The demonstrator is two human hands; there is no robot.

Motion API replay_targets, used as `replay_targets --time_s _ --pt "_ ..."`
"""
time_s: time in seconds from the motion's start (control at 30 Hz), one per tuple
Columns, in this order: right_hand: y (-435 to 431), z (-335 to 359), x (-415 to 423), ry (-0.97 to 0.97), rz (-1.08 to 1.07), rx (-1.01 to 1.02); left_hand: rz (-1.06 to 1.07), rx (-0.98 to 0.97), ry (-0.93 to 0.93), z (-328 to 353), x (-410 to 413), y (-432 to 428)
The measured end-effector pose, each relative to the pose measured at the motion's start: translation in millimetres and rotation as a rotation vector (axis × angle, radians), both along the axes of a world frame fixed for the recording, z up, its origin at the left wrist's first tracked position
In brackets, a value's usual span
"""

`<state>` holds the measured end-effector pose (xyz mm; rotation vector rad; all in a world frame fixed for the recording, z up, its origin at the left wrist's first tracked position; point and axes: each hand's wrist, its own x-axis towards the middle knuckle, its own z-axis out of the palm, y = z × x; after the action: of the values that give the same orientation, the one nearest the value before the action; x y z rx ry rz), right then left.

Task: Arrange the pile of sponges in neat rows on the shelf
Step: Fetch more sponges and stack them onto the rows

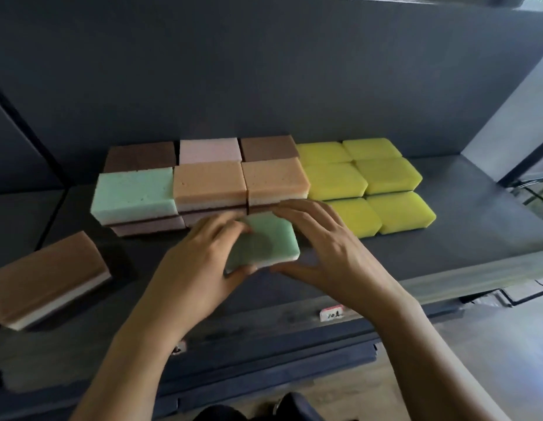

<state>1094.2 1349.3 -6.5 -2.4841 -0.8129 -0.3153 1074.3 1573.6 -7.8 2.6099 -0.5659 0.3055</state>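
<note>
Matt foam on a matt shelf
Green sponge — porous, dull foam, finely pitted; yellow sponges smoother-skinned, equally matt; shelf dark, smooth, unglossy.

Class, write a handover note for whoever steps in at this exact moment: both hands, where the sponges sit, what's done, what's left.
Left hand grips the green sponge in front of the coloured stacks; right hand open, fingers spread at its right end.
Done: yellow sponges in neat rows on the shelf; coloured stacks lined up beside them.
Left: seat the green sponge, then the loose brown sponge at front left.
</note>
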Motion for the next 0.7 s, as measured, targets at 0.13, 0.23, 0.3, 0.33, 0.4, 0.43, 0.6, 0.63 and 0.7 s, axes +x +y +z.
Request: replay_targets --time_s 0.13,0.23,0.3,0.33,0.4,0.43,0.6,0.63,0.7 --pt "-34.4 -1.5 11.6 -0.018 -0.059 -0.01 0.068 -0.002 0.02 -1.5 3.5 -18.4" --pt "-49.4 -6.1 18.6 -0.037 -0.073 -0.01 0.098 0.003 0.036 -2.3 4.4 -29.8" --pt "-56.8 -8.7 21.5 -0.037 -0.07 -0.005 0.111 0.004 0.052 -3.0 4.7 -35.0" --pt "-60.5 -9.7 23.2 -0.034 -0.07 -0.007 0.116 0.005 0.056 -3.1 5.2 -37.0" --pt "-67.9 -11.7 26.7 -0.026 -0.081 -0.022 0.122 0.005 0.065 -3.4 5.9 -40.1" --pt "-71.5 -13.4 28.7 -0.02 -0.088 -0.034 0.124 0.003 0.07 -3.6 6.1 -41.4" --pt "-83.2 -24.5 37.0 0.028 -0.122 -0.097 0.128 0.011 0.079 -5.4 9.2 -46.7" --pt "-84.3 -26.0 38.0 0.036 -0.122 -0.1 0.126 0.014 0.081 -6.0 10.0 -47.1" --pt "-85.5 -27.9 39.2 0.037 -0.122 -0.1 0.124 0.027 0.087 -7.3 10.6 -47.5"
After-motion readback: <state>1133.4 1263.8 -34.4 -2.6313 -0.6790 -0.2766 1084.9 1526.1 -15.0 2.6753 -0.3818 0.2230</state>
